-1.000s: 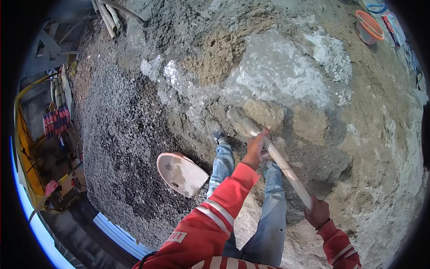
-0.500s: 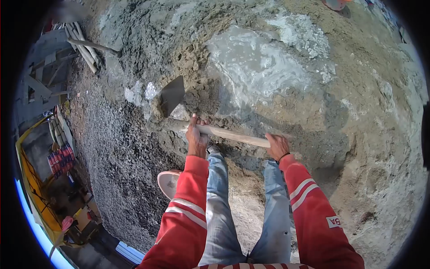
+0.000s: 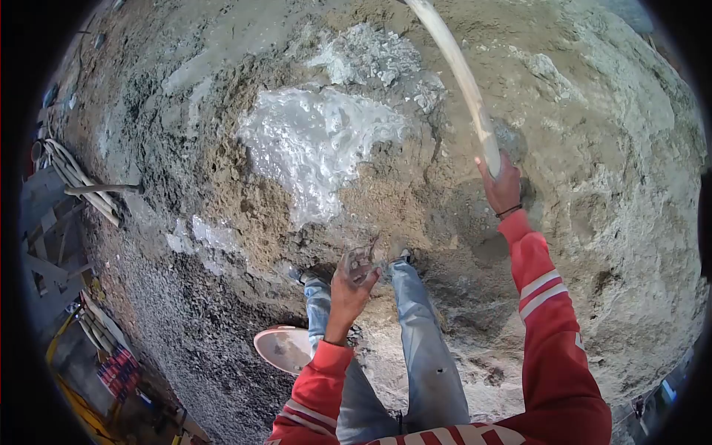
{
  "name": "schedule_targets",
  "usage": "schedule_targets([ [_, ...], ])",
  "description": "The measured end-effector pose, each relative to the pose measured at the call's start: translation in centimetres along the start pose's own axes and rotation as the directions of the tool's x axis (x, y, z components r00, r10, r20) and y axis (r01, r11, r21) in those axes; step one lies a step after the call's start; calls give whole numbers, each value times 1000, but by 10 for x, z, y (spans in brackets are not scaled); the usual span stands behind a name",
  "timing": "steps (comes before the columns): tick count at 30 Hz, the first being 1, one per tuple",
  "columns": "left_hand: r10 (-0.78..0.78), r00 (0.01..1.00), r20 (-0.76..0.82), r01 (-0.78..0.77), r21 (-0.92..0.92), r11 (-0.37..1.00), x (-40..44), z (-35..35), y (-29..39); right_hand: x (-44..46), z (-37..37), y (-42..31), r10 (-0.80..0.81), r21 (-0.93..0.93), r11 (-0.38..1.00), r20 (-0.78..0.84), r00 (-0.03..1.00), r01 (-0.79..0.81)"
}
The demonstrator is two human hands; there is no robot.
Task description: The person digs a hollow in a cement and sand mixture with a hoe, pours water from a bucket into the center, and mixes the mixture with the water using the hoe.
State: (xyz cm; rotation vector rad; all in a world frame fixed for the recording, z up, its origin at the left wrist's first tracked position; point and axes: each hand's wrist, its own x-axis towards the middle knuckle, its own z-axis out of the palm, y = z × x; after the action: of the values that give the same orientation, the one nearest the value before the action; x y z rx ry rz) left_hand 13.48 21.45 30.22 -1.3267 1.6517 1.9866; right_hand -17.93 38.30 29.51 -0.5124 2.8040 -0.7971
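- Gripping the wooden handle near its end, the right hand now controls it alone.
- The left hand has let go, loosely curled, seemingly empty.
- The handle extends right of the wet mix, far end unseen.

And here's the bright red long-sleeved fabric top, two white stripes ringing each sleeve, big pale lettering across the front, cut off at the bottom edge. There's a small white patch on the right sleeve! A thin dark wristband circles the right wrist, and a dark line borders the left cuff. Down below, faded light-blue denim jeans, a small dark hole in the right leg, and footwear too blurred to make out.
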Motion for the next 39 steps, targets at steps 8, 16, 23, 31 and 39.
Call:
schedule_targets([
  [8, 20, 961, -276, 13, 119, 993, -52, -103, -187, -64, 62, 301, 624, -493, 723, 162, 765, -484],
  [16, -215, 897, -387, 88, -321, 943, -82, -211, -162, 61, 7, 254, 252, 100, 755, 868, 427, -648],
  [23, -90, 992, 94, 130, -727, 674, -27, -216, -100, 69, -45, -162, 479, -188, 265, 877, -40, -946],
  [31, -57, 998, 5, 47, -631, 775, 155, -169, 135, -38, 7, -275, 178, 83, 829, 898, 402, -553],
  [39, -31, 763, -645, -381, -489, 785, 313, -197, 76, -92, 284, -134, -177, 136, 983, 546, 819, 121],
])
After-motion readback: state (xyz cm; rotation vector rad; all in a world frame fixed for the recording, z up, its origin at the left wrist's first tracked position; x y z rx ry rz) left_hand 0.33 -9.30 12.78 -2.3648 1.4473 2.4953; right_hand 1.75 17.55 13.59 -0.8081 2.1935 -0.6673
